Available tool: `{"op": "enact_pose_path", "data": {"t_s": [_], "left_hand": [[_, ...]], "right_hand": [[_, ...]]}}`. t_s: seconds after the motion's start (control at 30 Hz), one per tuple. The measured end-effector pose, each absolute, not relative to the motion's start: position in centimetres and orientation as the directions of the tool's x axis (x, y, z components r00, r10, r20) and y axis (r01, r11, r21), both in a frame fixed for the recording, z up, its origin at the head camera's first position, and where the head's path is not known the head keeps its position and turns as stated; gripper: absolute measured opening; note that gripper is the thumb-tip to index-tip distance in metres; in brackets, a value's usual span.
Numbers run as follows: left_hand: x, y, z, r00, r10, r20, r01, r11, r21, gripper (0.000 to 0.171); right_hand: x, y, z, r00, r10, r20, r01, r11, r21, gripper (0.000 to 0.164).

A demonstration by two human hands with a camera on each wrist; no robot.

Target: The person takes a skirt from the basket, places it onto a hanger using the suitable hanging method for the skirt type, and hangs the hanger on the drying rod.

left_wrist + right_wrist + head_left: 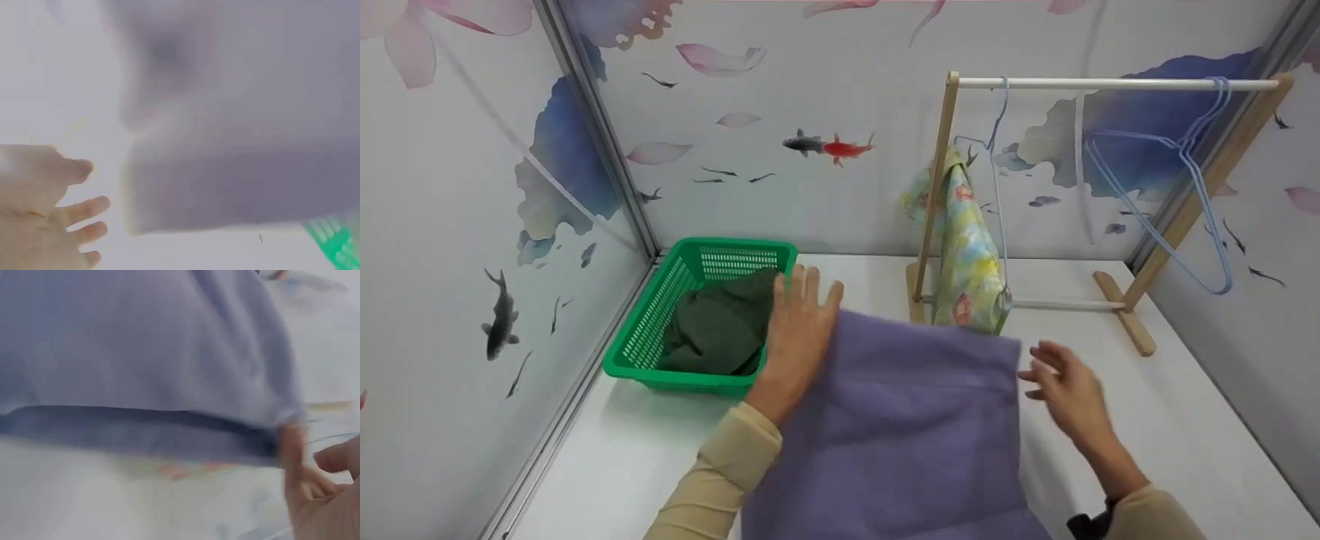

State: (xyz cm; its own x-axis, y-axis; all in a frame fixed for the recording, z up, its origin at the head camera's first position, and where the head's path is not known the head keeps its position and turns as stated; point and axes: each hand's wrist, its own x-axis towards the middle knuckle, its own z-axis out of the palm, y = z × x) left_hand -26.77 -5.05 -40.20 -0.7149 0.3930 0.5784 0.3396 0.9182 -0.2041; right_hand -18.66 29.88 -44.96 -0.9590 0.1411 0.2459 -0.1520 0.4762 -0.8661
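Observation:
A purple cloth garment (915, 420) spreads in front of me at the middle of the head view, its far edge running nearly straight. My left hand (799, 330) is at its far left corner, fingers straight and spread, beside the green basket. In the left wrist view, the fingers stand a little apart from the cloth edge. Off the garment's far right corner is my right hand (1069, 390), its fingers loosely bent. Fingertips (291, 439) of that hand overlap the cloth's corner in the right wrist view, with the thumb apart from them.
A green basket (622, 370) holding dark green cloth (716, 326) stands on the white table at left. Behind the garment, a wooden rack (937, 187) carries a floral garment (971, 247) on a hanger. Blue hangers (1204, 180) hang at the rack's right end.

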Motion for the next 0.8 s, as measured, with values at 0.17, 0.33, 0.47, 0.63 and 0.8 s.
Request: {"op": "enact_pose_path", "data": {"t_s": [0.17, 0.33, 0.47, 0.63, 0.8], "left_hand": [[-22.8, -2.9, -48.1, -0.905, 0.423, 0.041, 0.425, 0.905, 0.040, 0.054], [-21.1, -4.1, -53.3, -0.900, 0.341, -0.273, 0.308, 0.939, 0.157, 0.076], [-21.9, -4.8, -54.6, -0.896, 0.344, -0.282, 0.306, 0.936, 0.172, 0.079], [-23.6, -4.8, -54.9, -0.893, 0.362, -0.268, 0.317, 0.928, 0.198, 0.078], [-24.1, -5.0, -55.5, -0.901, 0.388, -0.195, 0.347, 0.913, 0.212, 0.078]], "right_hand": [[-18.0, 28.7, -51.9, -0.973, -0.204, 0.104, -0.226, 0.787, -0.573, 0.049], [-16.3, 27.4, -54.7, -0.919, -0.389, -0.060, -0.306, 0.800, -0.516, 0.068], [-15.9, 26.9, -55.5, -0.909, -0.403, -0.111, -0.310, 0.828, -0.467, 0.076], [-16.8, 26.5, -56.0, -0.925, -0.365, -0.104, -0.290, 0.857, -0.425, 0.077], [-17.7, 26.7, -56.0, -0.937, -0.343, -0.072, -0.276, 0.849, -0.450, 0.078]]}}
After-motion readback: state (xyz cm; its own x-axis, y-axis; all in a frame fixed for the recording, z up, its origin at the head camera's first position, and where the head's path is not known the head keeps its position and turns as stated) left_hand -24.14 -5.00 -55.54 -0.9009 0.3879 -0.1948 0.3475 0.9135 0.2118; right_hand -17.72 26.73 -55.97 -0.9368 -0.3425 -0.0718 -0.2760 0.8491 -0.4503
